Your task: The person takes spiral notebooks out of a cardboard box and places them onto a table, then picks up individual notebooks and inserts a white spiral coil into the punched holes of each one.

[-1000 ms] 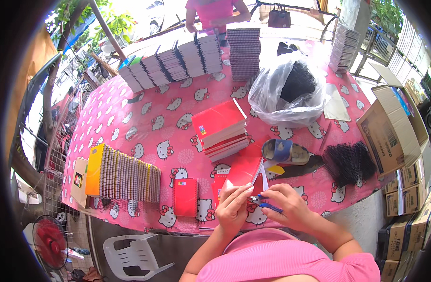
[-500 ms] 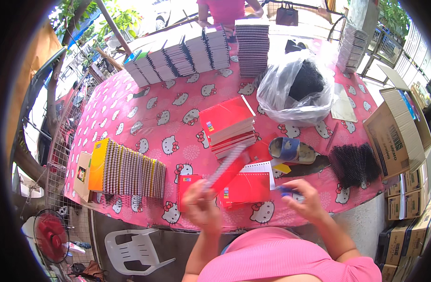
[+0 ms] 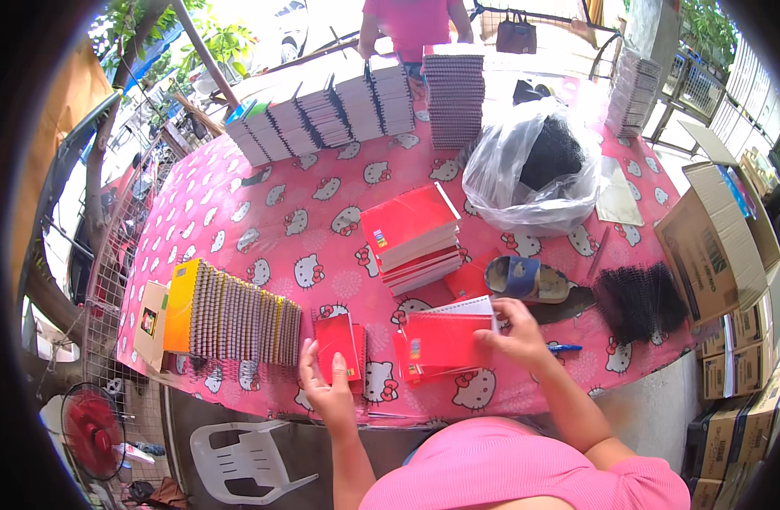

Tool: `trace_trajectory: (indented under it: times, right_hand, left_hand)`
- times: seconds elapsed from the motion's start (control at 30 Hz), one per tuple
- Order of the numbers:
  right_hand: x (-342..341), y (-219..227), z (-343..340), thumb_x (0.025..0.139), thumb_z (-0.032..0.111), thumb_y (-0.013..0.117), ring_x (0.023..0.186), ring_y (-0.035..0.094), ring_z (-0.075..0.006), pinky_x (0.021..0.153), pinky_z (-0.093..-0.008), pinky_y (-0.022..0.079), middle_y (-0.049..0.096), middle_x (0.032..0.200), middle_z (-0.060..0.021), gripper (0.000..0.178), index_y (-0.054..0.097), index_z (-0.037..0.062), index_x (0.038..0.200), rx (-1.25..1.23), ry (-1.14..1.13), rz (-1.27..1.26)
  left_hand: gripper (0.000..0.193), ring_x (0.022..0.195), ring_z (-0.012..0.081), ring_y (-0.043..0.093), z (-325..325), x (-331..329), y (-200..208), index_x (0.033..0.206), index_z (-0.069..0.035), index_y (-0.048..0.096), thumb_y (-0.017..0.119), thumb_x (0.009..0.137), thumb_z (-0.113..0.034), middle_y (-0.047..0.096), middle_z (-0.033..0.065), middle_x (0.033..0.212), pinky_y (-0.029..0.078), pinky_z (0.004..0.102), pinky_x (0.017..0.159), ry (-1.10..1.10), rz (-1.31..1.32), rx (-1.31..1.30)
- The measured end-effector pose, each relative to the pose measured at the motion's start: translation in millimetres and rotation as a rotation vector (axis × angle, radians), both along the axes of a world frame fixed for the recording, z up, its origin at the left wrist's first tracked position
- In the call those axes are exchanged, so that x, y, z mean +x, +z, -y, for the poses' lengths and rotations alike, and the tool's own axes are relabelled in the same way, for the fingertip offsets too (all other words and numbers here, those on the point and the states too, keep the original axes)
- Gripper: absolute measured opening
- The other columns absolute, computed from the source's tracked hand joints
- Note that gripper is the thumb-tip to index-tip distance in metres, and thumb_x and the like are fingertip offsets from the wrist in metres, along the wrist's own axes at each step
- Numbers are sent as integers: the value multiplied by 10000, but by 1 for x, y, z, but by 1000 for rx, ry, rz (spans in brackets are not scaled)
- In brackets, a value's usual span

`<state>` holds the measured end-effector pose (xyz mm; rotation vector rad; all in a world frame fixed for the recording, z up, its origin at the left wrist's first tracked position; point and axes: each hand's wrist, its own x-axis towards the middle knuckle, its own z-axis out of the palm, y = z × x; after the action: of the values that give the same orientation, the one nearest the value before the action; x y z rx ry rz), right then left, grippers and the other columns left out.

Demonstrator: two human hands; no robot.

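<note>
Here, a small multicoloured label (image 3: 380, 239) marks the top cover of the red stack (image 3: 414, 225), and dark lettering runs along the carton (image 3: 694, 251). On the pink surface (image 3: 266, 319), the left hand (image 3: 330, 394) is loosely open, its thumb over the small notebooks (image 3: 334, 338) near the front edge. The right hand (image 3: 519, 338) curls at the right end of the neighbouring red pile (image 3: 449, 342), though I cannot tell whether it grips.

I see from afar glossy red card on the notebook pile (image 3: 449, 342), smooth shiny tablecloth (image 3: 271, 228) beneath it, crinkled see-through plastic bag (image 3: 496, 183) beyond it, matt brown cardboard box (image 3: 704, 251) far right of it, ribbed cloth shirt (image 3: 526, 467) on its near side
</note>
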<state>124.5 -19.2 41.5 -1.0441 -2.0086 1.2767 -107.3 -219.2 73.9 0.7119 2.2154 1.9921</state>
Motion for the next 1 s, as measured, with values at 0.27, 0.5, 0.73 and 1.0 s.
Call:
trace_trajectory:
  times: [0.27,0.5,0.73,1.0]
  right_hand:
    - [-7,36,17,840,-67,648,833,602,-88,721,-258,501,607,886,-50,229,492,17,985,-48,28,-382]
    - [-19,22,21,820,-94,653,886,606,-179,762,-299,507,594,957,-112,353,427,40,1054,132,215,-374]
    - [-23,17,26,809,-139,603,900,592,-171,754,-272,497,577,977,-109,310,435,42,995,-8,222,-452]
    - [-2,27,-10,890,383,675,1030,549,-188,885,-322,446,542,1105,-123,607,429,9,1300,149,162,-329]
  left_hand:
    - [661,1291,281,447,-48,55,24,1480,-79,236,601,929,-59,438,173,1396,381,391,1069,-504,-299,-104]
    - [695,1184,357,530,-51,58,0,1471,-42,221,633,913,-87,401,225,1394,424,432,1010,-444,-596,-138]
    - [733,1220,437,479,-61,81,23,1482,-80,232,631,872,-4,123,225,1539,264,552,1097,-267,-596,-67]
    - [130,845,188,598,-76,77,39,928,-166,745,718,809,-122,692,-6,858,313,446,983,-409,-687,-192]
